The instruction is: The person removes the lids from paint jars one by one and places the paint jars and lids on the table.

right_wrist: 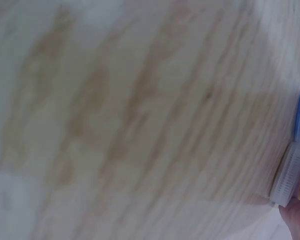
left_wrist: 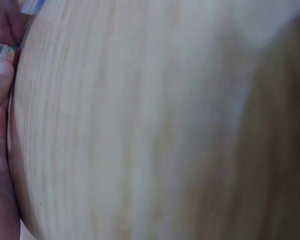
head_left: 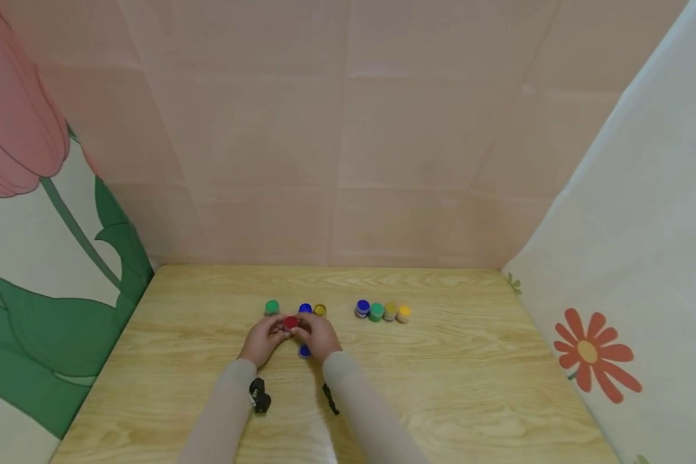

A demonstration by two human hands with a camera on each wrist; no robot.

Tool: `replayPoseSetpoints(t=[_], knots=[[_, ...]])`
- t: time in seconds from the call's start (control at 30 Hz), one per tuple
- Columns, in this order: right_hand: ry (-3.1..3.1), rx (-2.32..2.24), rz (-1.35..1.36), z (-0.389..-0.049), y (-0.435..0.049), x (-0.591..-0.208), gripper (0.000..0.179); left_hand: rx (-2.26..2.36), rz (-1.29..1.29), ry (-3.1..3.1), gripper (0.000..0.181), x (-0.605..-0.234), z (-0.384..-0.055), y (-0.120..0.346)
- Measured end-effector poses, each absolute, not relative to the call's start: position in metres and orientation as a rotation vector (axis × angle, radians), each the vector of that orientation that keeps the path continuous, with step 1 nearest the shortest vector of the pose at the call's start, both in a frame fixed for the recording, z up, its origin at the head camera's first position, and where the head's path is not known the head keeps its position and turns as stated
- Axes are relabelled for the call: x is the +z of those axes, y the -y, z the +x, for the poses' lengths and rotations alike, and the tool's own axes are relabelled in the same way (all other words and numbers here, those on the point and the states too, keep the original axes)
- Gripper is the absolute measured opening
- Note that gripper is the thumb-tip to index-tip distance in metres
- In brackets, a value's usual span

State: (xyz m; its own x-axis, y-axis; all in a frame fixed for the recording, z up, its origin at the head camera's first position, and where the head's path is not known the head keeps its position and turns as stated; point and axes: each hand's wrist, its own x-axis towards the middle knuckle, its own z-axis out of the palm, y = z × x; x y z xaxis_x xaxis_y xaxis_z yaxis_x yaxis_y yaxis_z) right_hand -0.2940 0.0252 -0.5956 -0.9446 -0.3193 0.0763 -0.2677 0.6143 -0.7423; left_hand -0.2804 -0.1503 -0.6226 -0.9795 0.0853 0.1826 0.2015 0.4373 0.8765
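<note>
Between my two hands in the head view is a small round tub with a red lid (head_left: 291,322). My left hand (head_left: 261,343) holds it from the left, and in the left wrist view the thumb presses the tub's printed label (left_wrist: 1,54). From the right, my right hand (head_left: 320,336) grips the same tub with thumb and fingers. A blue-lidded tub (head_left: 304,352) sits beside the right palm, partly covered. Just beyond the hands are a green-lidded tub (head_left: 272,307), another blue one (head_left: 305,308) and a yellow one (head_left: 320,310).
On the wooden table (head_left: 470,374), a short row of tubs stands right of the hands, including blue (head_left: 362,308), green (head_left: 376,312) and orange-yellow (head_left: 403,313) ones. A pink cloth (head_left: 336,142) hangs behind the table. Flower-printed cloths flank both sides.
</note>
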Motion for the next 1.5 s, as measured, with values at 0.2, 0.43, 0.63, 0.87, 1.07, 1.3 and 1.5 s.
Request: replayPoseSetpoints(t=[0.2,0.43,0.63,0.87,1.07,1.3,1.5], knots=[[-2.750,-1.261,-0.472,-0.2918,-0.0256,-0.5934,0.023,-1.596,-0.255,2.562,0.034,-0.6195,-0.2788,0.1503],[-2.714,-1.273,-0.441,-0.2930,-0.0264,-0.5919,0.020,-1.595,-0.239,2.567,0.034,-0.6189,-0.2779,0.1494],[-2.738,-1.271,-0.520,-0.2957,-0.0284,-0.5929,0.022,-1.602,-0.256,2.552,0.033,-0.6171,-0.2787,0.1482],[-2.730,-1.259,-0.569,-0.2962,-0.0303,-0.5936,0.027,-1.619,-0.235,2.563,0.033,-0.6203,-0.2802,0.1495],[-2.724,-1.264,-0.559,-0.2957,-0.0323,-0.5943,0.021,-1.610,-0.224,2.576,0.034,-0.6217,-0.2805,0.1497],[-2.756,-1.244,-0.572,-0.2970,-0.0310,-0.5961,0.021,-1.616,-0.239,2.566,0.034,-0.6198,-0.2801,0.1497],[-2.752,-1.241,-0.563,-0.2964,-0.0302,-0.5957,0.020,-1.598,-0.251,2.566,0.033,-0.6206,-0.2801,0.1506]])
